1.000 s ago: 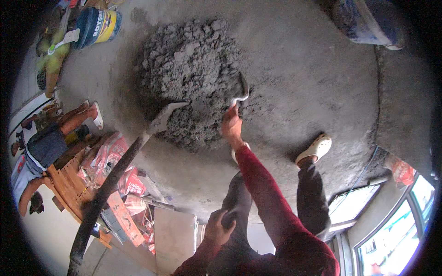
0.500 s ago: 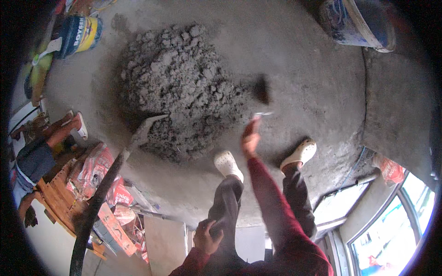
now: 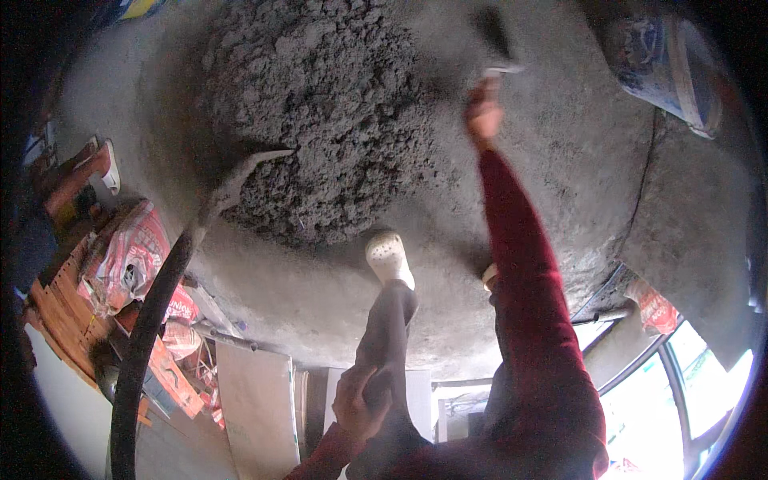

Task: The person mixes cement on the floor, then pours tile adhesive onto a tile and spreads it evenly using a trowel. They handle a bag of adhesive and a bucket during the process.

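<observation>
Head view. Grey, crumbly pile point(image 3: 344, 120) lies on the concrete floor point(image 3: 560, 168); all places below taken from it.

Right hand point(image 3: 484, 112): off the pile's right side, arm stretched well out. Fingers clamped round the handle of a trowel point(image 3: 502, 70). Bright bent shank shows above the fist; dark blade beyond it, smeared by motion. Cannot tell whether the blade touches the floor or rides just over it.

Left hand point(image 3: 360, 404): below the pile, resting on the bent left leg point(image 3: 376, 328), thumb and fingers apart, no tool in it. Seems a brace for the stoop.

Shovel point(image 3: 232, 188) at the pile's lower left: blade tip against the mix, long dark handle sloping down and away. Neither hand on it. Left shoe point(image 3: 388, 256) planted just below the pile's lower edge. Pail point(image 3: 660, 68) well apart to the right; sacks point(image 3: 132, 252) to the lower left, beyond the shovel.

Step in hand, by my reading: trowel work on loose bits along the pile's right margin. Next move, as I judge it, calls for a low, flat blade, a steady wrist and a sweep toward the pile, weight kept on the braced leg.
</observation>
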